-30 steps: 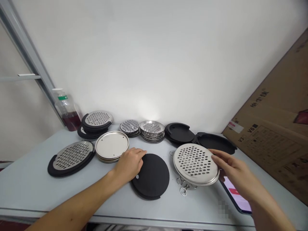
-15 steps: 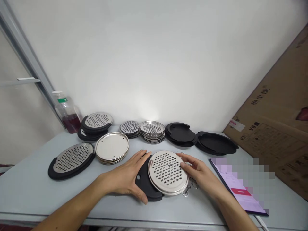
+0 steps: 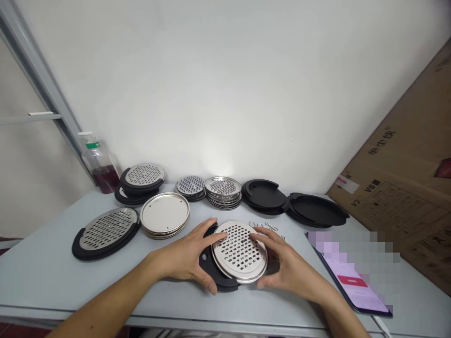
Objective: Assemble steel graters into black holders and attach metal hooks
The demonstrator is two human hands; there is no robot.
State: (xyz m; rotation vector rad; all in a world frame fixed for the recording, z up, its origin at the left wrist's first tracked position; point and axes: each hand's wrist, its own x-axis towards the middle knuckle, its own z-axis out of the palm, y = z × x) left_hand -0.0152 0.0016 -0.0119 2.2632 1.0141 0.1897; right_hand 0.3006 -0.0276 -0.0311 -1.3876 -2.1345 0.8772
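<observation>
Both my hands are on a round perforated steel plate [image 3: 239, 251], which lies tilted over a black round disc [image 3: 207, 261] at the front middle of the table. My left hand [image 3: 186, 256] presses its fingertips on the plate's left part, with its thumb down at the black disc's edge. My right hand [image 3: 287, 265] grips the plate's right rim, fingers on top. The plate hides most of the disc. Small metal rings [image 3: 262, 226] lie just behind the plate.
Stacks of steel plates [image 3: 223, 192] and black discs [image 3: 263, 194] stand along the wall. A grater-like plate on a black base [image 3: 107, 232] lies at left. A phone [image 3: 352, 281] lies at right, beside a cardboard box [image 3: 391, 202]. A bottle of dark red liquid [image 3: 99, 164] stands back left.
The steel plate has shifted left, further over the black disc. My right hand has moved left with it, and its fingers now reach farther over the plate.
</observation>
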